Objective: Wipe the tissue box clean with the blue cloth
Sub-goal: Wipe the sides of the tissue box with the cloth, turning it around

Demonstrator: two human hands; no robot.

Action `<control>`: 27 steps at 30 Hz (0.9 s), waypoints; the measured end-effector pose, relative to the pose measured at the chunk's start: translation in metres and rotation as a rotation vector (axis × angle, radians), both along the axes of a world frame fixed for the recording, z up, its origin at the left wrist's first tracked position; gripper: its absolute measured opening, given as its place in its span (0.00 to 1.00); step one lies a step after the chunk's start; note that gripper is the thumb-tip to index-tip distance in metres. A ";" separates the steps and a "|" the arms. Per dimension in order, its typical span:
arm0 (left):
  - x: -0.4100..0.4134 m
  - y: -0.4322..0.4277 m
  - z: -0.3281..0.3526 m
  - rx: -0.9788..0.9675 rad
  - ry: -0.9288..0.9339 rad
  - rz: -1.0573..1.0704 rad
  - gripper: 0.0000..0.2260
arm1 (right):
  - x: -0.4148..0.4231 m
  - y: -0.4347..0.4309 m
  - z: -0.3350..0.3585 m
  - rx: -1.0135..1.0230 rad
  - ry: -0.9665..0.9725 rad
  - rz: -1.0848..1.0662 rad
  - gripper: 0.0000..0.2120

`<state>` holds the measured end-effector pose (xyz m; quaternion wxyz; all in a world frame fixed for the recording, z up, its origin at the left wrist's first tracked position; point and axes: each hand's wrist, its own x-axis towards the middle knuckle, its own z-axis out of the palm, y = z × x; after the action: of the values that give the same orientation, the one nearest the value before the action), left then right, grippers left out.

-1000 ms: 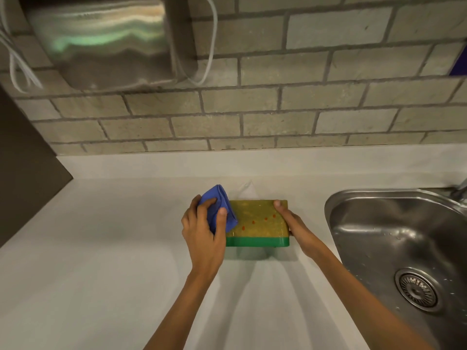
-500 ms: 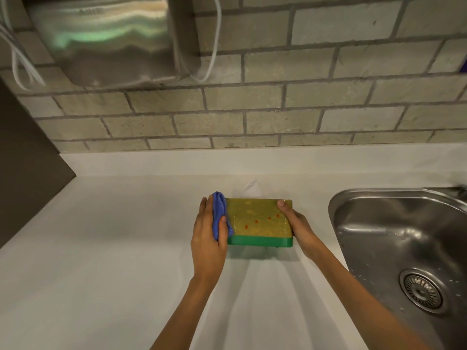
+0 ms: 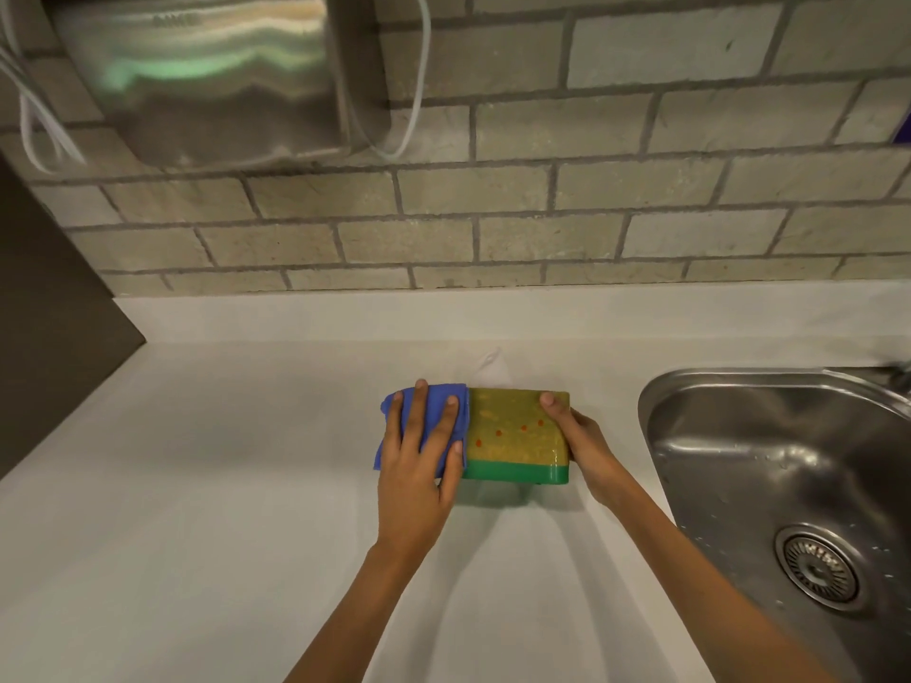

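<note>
- Pale brick wall (image 3: pixel 542 199) backs a white counter (image 3: pixel 197 485), with a low white upstand running along the foot of the wall.
- Box (image 3: pixel 517 436) lies near the middle of the counter, just left of the sink (image 3: pixel 769 465); its top is mustard-yellow with small red dots, and a green band runs along its near edge.
- Tissue (image 3: pixel 488 367) pokes up at the far side of the box, pale and hard to make out against the counter.
- Left hand (image 3: pixel 419 465) lies flat with fingers spread, pressing the cloth (image 3: pixel 424 426) down over the left end of the box; it is a press with an open palm, not a clenched grip.
- Cloth is blue and bunched, draped over the box's left end and spilling out past the hand on the left.
- Right hand (image 3: pixel 586 446) grasps the right end of the box, thumb laid on the far right corner of the top, the other fingers hidden behind the side.
- Both forearms, bare, reach in from the near edge.
- Steel sink fills the right side, its drain (image 3: pixel 816 566) near the right corner and droplets on the basin.
- Metal dispenser (image 3: pixel 207 76) hangs on the wall at far left, with white cables (image 3: pixel 419 81) looping beside it.
- Dark panel (image 3: pixel 44 308) borders the counter on the left.
</note>
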<state>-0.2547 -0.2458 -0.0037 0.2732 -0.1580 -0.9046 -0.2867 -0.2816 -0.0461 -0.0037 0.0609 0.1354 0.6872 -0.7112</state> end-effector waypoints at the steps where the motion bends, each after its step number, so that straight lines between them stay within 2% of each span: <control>1: 0.001 -0.002 -0.001 -0.006 0.014 -0.003 0.20 | 0.000 0.000 0.000 0.003 0.002 0.002 0.22; 6: -0.006 0.023 0.015 0.150 -0.091 0.148 0.17 | -0.001 -0.001 -0.001 -0.005 0.002 -0.006 0.24; 10: -0.002 0.036 0.009 -0.079 0.070 0.096 0.19 | -0.003 0.000 -0.002 -0.010 -0.012 -0.032 0.28; 12: 0.002 0.022 -0.002 -0.131 0.134 0.030 0.19 | -0.003 0.002 -0.002 -0.018 -0.015 -0.029 0.28; 14: 0.004 0.007 -0.010 -0.124 0.120 0.034 0.19 | -0.004 0.002 0.000 -0.015 -0.023 -0.025 0.29; 18: -0.008 0.021 0.015 0.058 -0.041 0.205 0.19 | -0.003 -0.002 0.003 -0.019 -0.045 -0.033 0.29; 22: -0.005 0.050 0.024 -0.115 0.005 0.089 0.21 | -0.001 -0.002 0.005 0.002 -0.074 -0.037 0.34; 27: -0.003 0.041 0.017 -0.178 0.040 0.023 0.21 | 0.003 -0.003 0.015 0.049 -0.089 0.043 0.40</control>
<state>-0.2575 -0.2045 0.0128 0.2793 -0.1768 -0.9226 -0.1990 -0.2785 -0.0490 0.0109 0.1032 0.1535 0.7037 -0.6860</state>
